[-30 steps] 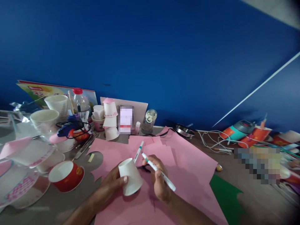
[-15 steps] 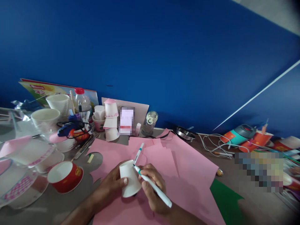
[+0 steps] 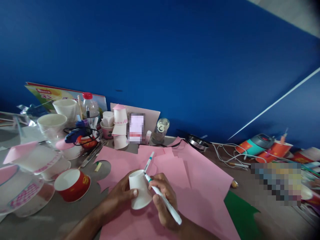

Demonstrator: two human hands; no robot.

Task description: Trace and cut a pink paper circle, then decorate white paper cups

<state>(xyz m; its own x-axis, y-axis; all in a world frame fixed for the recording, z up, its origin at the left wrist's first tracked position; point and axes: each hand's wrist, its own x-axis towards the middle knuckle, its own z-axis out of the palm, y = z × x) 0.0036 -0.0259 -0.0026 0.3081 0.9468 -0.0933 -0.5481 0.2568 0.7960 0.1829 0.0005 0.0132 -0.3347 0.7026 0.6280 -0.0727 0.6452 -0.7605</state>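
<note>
A white paper cup (image 3: 140,191) is held tilted over pink paper by my left hand (image 3: 122,193), whose thumb presses on its side. My right hand (image 3: 163,196) grips a white marker (image 3: 166,205) with a green band, its tip at the cup's upper right edge. Just behind the cup, a second marker or its cap (image 3: 149,162), white and teal, points upward. Pink paper sheets (image 3: 200,176) spread beneath both hands. To the left stands a red paper bowl (image 3: 72,185).
Decorated cups and bowls (image 3: 27,190) crowd the left. A stacked cup tower (image 3: 120,126), a phone (image 3: 136,128) and a glass jar (image 3: 160,131) stand by the blue wall (image 3: 175,66). Tape (image 3: 197,142), cables and a teal-orange object (image 3: 257,145) lie right.
The view has shifted slightly, so the items at left appear a little further right. Both hands keep their hold on the cup and marker, with the marker at the cup's edge.
</note>
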